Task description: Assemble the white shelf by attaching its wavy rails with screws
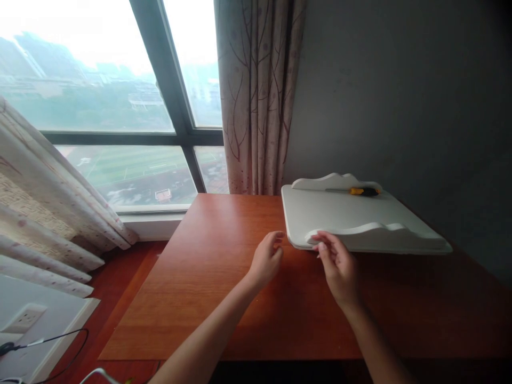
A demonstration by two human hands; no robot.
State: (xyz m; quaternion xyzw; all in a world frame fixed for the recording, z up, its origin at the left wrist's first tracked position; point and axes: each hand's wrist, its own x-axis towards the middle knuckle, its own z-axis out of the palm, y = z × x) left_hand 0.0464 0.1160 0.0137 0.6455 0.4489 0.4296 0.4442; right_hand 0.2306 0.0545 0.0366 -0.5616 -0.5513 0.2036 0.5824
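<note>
A white panel (344,216) with two wavy raised side pieces lies flat on the right half of a reddish wooden table (208,288). My right hand (338,264) touches the near-left corner of the panel, fingertips on the end of its nearer wavy piece, fingers bent. My left hand (267,258) hovers just left of that corner, fingers loosely curled and apart, holding nothing. A screwdriver (364,191) with a yellow and black handle rests on the far side of the panel.
A patterned curtain (258,96) hangs behind the table beside a large window (120,106). Another curtain (44,213) drapes at the left. A white surface with a power socket (26,317) and black cable (52,341) sits lower left. A grey wall (400,96) stands on the right.
</note>
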